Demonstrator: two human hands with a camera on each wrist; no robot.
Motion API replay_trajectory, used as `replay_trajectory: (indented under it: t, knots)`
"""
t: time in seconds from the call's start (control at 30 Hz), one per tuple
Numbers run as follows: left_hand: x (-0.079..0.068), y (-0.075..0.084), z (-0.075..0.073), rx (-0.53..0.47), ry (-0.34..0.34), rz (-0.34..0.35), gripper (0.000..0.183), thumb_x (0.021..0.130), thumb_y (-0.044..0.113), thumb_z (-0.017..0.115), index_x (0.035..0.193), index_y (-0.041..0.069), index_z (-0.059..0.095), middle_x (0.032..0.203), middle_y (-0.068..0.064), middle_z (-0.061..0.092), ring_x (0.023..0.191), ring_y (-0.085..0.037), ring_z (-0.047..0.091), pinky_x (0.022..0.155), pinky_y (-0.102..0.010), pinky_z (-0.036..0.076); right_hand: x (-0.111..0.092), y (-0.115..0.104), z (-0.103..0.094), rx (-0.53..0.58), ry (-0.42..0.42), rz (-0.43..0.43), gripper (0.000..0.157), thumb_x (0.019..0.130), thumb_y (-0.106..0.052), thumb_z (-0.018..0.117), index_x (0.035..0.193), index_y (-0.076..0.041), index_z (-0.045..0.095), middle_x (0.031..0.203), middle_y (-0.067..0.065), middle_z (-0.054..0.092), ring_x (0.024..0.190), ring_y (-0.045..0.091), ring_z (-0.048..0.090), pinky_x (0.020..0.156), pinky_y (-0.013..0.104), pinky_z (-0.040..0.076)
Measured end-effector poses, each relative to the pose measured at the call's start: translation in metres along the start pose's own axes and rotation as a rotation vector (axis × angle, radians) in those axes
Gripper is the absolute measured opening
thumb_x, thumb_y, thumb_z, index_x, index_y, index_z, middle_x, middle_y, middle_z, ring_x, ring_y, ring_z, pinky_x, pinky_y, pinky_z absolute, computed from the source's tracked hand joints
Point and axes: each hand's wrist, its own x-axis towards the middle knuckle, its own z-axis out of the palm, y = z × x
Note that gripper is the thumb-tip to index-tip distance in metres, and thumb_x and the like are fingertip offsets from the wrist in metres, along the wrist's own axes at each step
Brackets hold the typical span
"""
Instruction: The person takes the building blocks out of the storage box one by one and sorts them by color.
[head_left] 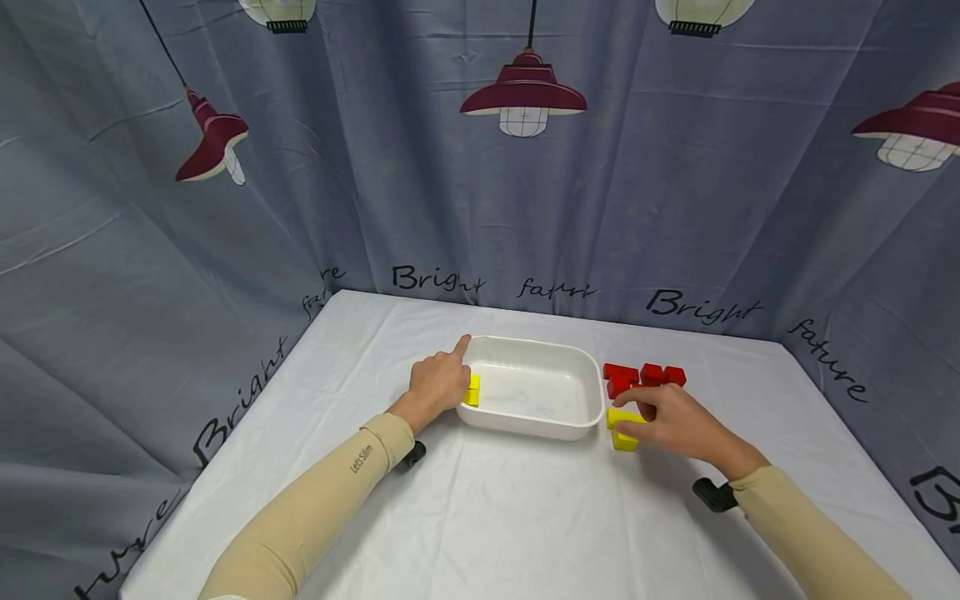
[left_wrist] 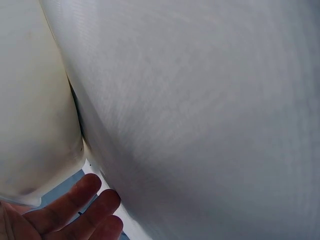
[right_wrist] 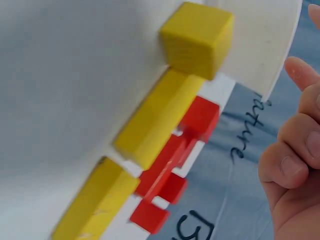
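A white rectangular basin (head_left: 540, 425) sits mid-table, with yellow blocks (head_left: 472, 392) inside against its left wall. My left hand (head_left: 437, 382) rests at that left rim, index finger pointing away along it; in the left wrist view its other fingers (left_wrist: 90, 212) extend loosely beside the outer wall. My right hand (head_left: 678, 423) hovers over the yellow blocks right of the basin, thumb and index finger apart and nothing between them. Below it, the right wrist view shows a yellow cube (right_wrist: 195, 40), a long yellow block (right_wrist: 157, 117) and another yellow block (right_wrist: 95, 202).
Several red blocks (head_left: 652, 375) lie just beyond the yellow ones, close to the basin's right side. A white cloth (head_left: 480, 517) covers the table. Grey curtains (head_left: 420, 208) printed with lamps and lettering hang around its back and sides.
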Motion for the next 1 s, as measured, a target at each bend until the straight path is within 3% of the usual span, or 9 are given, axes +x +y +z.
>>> replay_trajectory:
  t: [0.4, 0.67, 1.0]
  knots:
    - [0.000, 0.000, 0.000, -0.015, 0.025, 0.012, 0.060, 0.102, 0.025, 0.044, 0.160, 0.018, 0.030, 0.100, -0.010, 0.072, 0.067, -0.021, 0.058, 0.055, -0.037, 0.048, 0.024, -0.026, -0.010, 0.095, -0.043, -0.098, 0.021, 0.082, -0.034, 0.083, 0.099, -0.024, 0.075, 0.060, -0.010, 0.042, 0.053, 0.004, 0.038, 0.053, 0.023, 0.033]
    - [0.001, -0.001, 0.001, -0.037, 0.049, 0.020, 0.059, 0.101, 0.026, 0.044, 0.159, 0.020, 0.033, 0.110, -0.009, 0.069, 0.087, -0.022, 0.065, 0.069, -0.043, 0.054, 0.042, -0.038, -0.013, 0.146, -0.104, -0.124, 0.024, 0.086, -0.035, 0.079, 0.105, -0.020, 0.075, 0.060, -0.009, 0.040, 0.051, 0.005, 0.035, 0.052, 0.023, 0.031]
    - [0.000, -0.001, 0.002, -0.043, 0.047, 0.019, 0.059, 0.101, 0.026, 0.044, 0.159, 0.020, 0.033, 0.112, -0.009, 0.069, 0.088, -0.022, 0.065, 0.070, -0.043, 0.053, 0.069, -0.044, -0.007, 0.210, -0.161, -0.103, 0.024, 0.087, -0.031, 0.079, 0.108, -0.020, 0.075, 0.061, -0.004, 0.042, 0.056, 0.012, 0.040, 0.055, 0.025, 0.032]
